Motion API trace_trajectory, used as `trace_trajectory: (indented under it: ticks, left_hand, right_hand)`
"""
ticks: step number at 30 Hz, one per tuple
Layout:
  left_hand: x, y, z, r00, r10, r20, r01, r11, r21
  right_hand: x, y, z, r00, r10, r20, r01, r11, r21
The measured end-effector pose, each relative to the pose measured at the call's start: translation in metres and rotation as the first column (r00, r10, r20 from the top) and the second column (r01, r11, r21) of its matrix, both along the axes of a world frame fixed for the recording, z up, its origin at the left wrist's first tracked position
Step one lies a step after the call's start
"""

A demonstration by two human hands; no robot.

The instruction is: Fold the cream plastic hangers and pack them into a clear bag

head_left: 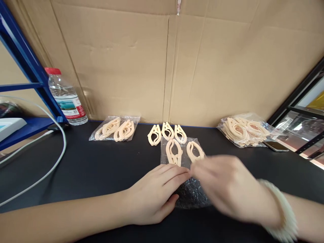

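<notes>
A clear plastic bag [186, 197] lies before me on the black table, with two cream folding hangers [174, 153] folded up at its far end. My left hand [158, 190] rests over the bag's left side, fingers stretched out and lying flat. Across from it, my right hand [225, 187] is blurred by motion, its fingers bent and bunched at the bag near my left fingertips. The right fingertips are partly hidden. Just beyond the bag are three loose folded hangers [167, 131] side by side. A fluffy white band [280, 211] circles my right wrist.
At the back left lies a bag of folded hangers [124, 130]; a fuller bag [238, 130] sits at the right beside a phone [275, 145]. A water bottle [67, 98] stands by the blue frame [25, 50]. A white cable [63, 141] loops leftward. Cardboard [121, 67] walls the back.
</notes>
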State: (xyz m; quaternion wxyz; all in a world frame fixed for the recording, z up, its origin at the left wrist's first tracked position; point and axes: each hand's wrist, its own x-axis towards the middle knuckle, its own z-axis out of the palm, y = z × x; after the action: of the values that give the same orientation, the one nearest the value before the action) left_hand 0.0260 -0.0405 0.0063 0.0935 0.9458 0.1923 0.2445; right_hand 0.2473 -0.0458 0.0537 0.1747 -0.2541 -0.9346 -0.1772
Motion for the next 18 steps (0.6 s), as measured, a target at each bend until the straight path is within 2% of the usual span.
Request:
trace_trajectory:
  ticks: [2,4,7,9,13,15,18]
  left_hand:
    - [0.000,0.000,0.000,1.000,-0.004,0.001,0.004,1.000,0.006]
    - [0.000,0.000,0.001,1.000,-0.011,0.001,0.011,1.000,0.006]
    - [0.000,0.000,0.001,1.000,-0.013,-0.016,0.013,1.000,-0.004]
    - [-0.001,0.000,0.001,1.000,-0.011,-0.019,0.011,1.000,-0.005]
    - [-0.002,0.000,0.001,1.000,-0.011,-0.014,0.011,1.000,0.003]
    - [-0.002,0.000,0.002,1.000,-0.015,-0.017,0.015,1.000,0.002]
    - [-0.002,0.000,0.002,1.000,-0.015,-0.021,0.015,1.000,-0.003]
  right_hand:
    - [0.007,0.040,0.015,0.991,-0.063,-0.117,0.079,0.987,0.139]
    - [0.013,0.089,0.017,0.990,-0.111,-0.083,0.124,0.977,0.176]
    - [0.018,0.158,0.001,0.984,-0.110,0.139,0.098,0.991,0.090]
    - [0.019,0.187,-0.014,0.953,-0.082,0.291,0.078,0.997,0.025]
    - [0.020,0.205,-0.036,0.929,-0.082,0.360,0.106,0.993,-0.048]
    - [0.024,0.204,-0.038,0.938,-0.098,0.333,0.123,0.991,-0.054]
    - [0.036,0.201,-0.033,0.948,-0.136,0.288,0.164,0.984,-0.074]
